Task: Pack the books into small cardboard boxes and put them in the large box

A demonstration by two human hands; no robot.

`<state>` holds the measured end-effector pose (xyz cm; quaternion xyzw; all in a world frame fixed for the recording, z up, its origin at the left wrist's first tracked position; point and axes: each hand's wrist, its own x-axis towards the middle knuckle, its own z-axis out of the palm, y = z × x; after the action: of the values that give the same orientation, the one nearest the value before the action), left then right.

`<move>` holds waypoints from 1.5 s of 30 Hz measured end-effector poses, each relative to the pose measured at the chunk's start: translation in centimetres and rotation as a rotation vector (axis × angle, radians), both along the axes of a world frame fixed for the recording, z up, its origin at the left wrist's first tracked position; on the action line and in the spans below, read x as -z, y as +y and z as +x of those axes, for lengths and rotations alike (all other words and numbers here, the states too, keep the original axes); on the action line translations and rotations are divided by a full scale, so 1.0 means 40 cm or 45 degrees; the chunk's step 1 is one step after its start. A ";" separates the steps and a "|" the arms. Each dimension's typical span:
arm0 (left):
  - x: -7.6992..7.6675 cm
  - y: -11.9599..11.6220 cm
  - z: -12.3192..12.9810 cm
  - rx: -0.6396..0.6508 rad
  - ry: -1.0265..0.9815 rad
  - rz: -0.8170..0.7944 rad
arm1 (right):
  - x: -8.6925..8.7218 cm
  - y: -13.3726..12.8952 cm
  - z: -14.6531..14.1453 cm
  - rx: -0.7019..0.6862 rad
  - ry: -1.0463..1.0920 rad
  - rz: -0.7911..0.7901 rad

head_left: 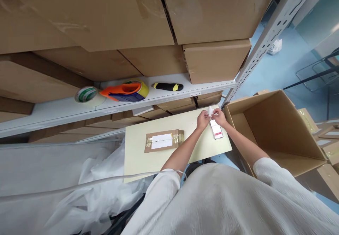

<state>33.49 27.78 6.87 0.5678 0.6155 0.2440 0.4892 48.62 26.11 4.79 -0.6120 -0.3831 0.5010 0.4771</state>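
Near the far right corner of the pale yellow table [140,160], my left hand [203,119] pinches a small white paper [210,111] from its left side. My right hand [219,117] grips the same paper from the right, its fingers closed. Just below my hands lies a phone [216,129] with a lit screen, on top of something thin. To the left, a flat brown taped package [164,140] with a white label rests on the table, touched by neither hand.
A shelf [164,95] beyond the table holds a tape roll [87,95], an orange tape dispenser [127,90], a black-and-yellow cutter [168,86] and cardboard boxes. An open carton [280,122] stands right of the table. White plastic sheeting [106,178] lies left; a pale cable [92,182] crosses nearby.
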 end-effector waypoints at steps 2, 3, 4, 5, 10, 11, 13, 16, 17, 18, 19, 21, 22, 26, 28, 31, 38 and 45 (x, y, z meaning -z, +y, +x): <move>-0.002 0.002 -0.008 -0.002 0.020 -0.008 | -0.003 0.001 -0.002 -0.033 0.020 0.012; -0.003 0.003 -0.011 0.001 0.028 -0.008 | -0.004 0.001 -0.004 -0.053 0.027 0.014; -0.004 0.004 -0.014 0.002 0.035 -0.004 | -0.005 0.002 -0.005 -0.069 0.032 0.016; -0.005 0.004 -0.016 0.000 0.043 0.000 | -0.007 0.002 -0.006 -0.080 0.038 0.017; -0.010 0.004 -0.021 -0.010 0.063 0.001 | -0.007 0.002 -0.014 -0.082 0.065 0.017; -0.011 0.003 -0.022 -0.011 0.062 -0.005 | -0.006 0.001 -0.015 -0.079 0.069 0.016; -0.014 0.002 -0.024 -0.015 0.063 -0.010 | -0.004 0.000 -0.015 -0.074 0.072 0.014; -0.019 0.000 -0.027 -0.007 0.053 -0.002 | -0.002 -0.001 -0.013 -0.072 0.046 0.006; -0.021 -0.001 -0.027 -0.002 0.043 0.002 | -0.002 -0.001 -0.012 -0.075 0.022 0.003; -0.023 -0.002 -0.027 0.005 0.031 0.004 | -0.001 -0.001 -0.010 -0.080 -0.006 0.001; -0.026 -0.003 -0.027 0.009 0.016 0.003 | -0.001 0.000 -0.009 -0.085 -0.035 0.000; -0.029 -0.005 -0.027 0.013 -0.011 -0.002 | 0.001 0.003 -0.007 -0.095 -0.069 -0.002; -0.031 -0.006 -0.027 0.013 -0.025 -0.005 | 0.003 0.004 -0.006 -0.098 -0.068 -0.004; -0.032 -0.007 -0.029 -0.004 -0.080 0.000 | 0.011 0.007 -0.007 -0.075 -0.012 -0.039; -0.031 -0.006 -0.032 -0.009 -0.086 0.005 | 0.014 0.007 -0.009 -0.068 -0.004 -0.060; -0.028 -0.006 -0.037 -0.009 -0.083 0.003 | 0.015 0.005 -0.010 -0.071 -0.016 -0.065; -0.019 -0.001 -0.047 -0.001 -0.067 0.007 | 0.008 0.005 -0.011 -0.135 0.029 -0.123; -0.019 0.002 -0.060 -0.002 0.031 0.018 | -0.002 0.001 -0.013 -0.148 -0.065 -0.072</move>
<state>31.11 27.85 7.64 0.5737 0.6200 0.2418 0.4776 48.11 26.16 4.88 -0.6146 -0.4157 0.5227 0.4199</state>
